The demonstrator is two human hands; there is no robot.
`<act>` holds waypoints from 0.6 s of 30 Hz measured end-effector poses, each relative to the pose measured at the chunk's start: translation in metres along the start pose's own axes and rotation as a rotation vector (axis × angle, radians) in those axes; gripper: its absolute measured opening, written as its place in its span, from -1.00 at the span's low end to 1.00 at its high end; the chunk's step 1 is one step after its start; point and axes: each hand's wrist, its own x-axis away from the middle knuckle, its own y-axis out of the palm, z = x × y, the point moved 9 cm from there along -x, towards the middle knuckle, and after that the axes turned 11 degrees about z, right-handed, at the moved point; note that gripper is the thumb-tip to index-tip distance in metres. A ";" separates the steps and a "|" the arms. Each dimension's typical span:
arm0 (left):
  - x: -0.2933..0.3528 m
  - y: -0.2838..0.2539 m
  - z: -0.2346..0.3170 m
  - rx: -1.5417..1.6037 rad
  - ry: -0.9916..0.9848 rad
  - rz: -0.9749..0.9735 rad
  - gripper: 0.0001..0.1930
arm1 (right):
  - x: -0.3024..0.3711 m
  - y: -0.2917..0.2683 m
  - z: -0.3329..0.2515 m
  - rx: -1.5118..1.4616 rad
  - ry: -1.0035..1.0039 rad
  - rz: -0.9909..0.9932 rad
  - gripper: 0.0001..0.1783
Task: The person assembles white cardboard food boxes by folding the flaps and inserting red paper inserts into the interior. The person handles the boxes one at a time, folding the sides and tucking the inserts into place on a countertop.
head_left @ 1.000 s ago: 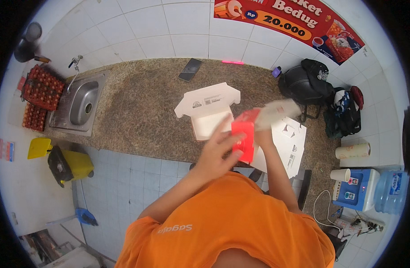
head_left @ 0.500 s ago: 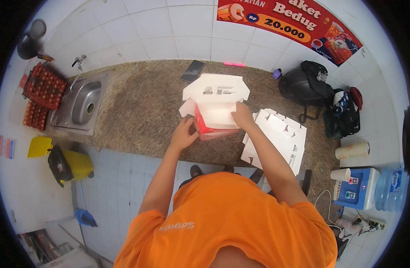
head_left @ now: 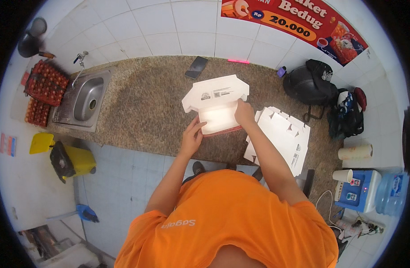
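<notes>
A white cardboard box [head_left: 216,105] with a red outer side rests on the speckled stone counter [head_left: 142,116], its lid flap folded back toward the wall. My left hand [head_left: 191,136] grips the box's near left corner. My right hand [head_left: 244,113] presses on the box's right wall. A stack of flat unfolded white box blanks [head_left: 280,136] lies just right of my right forearm.
A steel sink [head_left: 82,100] with a tap is set at the counter's left, with trays of eggs [head_left: 42,91] beyond it. A dark phone [head_left: 196,67] and a pink marker [head_left: 238,60] lie near the wall. A black bag [head_left: 312,82] sits at the right. A yellow bin [head_left: 71,158] stands on the floor.
A second ago both hands held the red-sided box up off the counter. It has since been set down open, and the hands now hold its left corner and right wall.
</notes>
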 end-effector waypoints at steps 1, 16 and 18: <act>0.005 0.001 -0.007 0.026 -0.039 -0.010 -0.49 | 0.000 0.001 -0.002 0.006 -0.002 -0.003 -0.79; 0.006 0.009 -0.009 0.066 -0.127 0.029 -0.57 | 0.044 -0.066 0.027 -0.463 -0.031 0.119 -0.41; 0.009 0.010 -0.009 0.082 -0.103 0.027 -0.57 | 0.086 -0.101 0.049 -0.294 -0.074 -0.126 -0.34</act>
